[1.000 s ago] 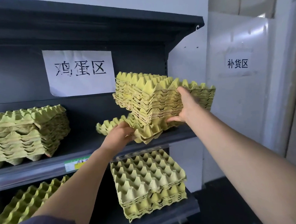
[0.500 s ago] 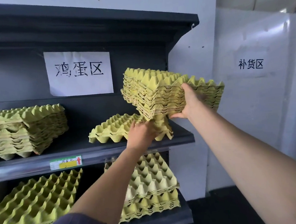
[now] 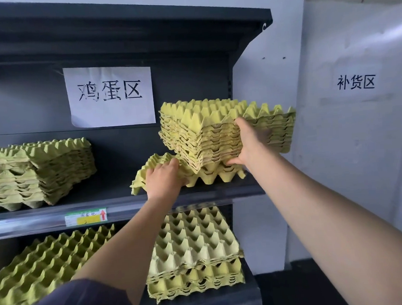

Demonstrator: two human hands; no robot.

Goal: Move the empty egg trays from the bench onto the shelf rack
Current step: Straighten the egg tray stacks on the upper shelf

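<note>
A thick stack of yellow-green egg trays (image 3: 205, 130) is held tilted above the right end of the middle shelf (image 3: 198, 195) of the dark shelf rack. My right hand (image 3: 249, 141) grips the stack's near right side, thumb on top and fingers under it. Beneath the stack, a single egg tray (image 3: 211, 175) lies on the shelf board, and my left hand (image 3: 163, 178) presses on its left front part, fingers curled over its edge.
Another tray stack (image 3: 37, 171) sits at the left of the same shelf. The lower shelf holds a stack (image 3: 192, 253) on the right and a tilted one (image 3: 41, 266) on the left. A paper sign (image 3: 110, 94) hangs on the back panel; a white wall (image 3: 361, 141) is on the right.
The single tray slid further onto the shelf under my left hand. The held stack came down a little closer to it. The camera moved nearer the rack.
</note>
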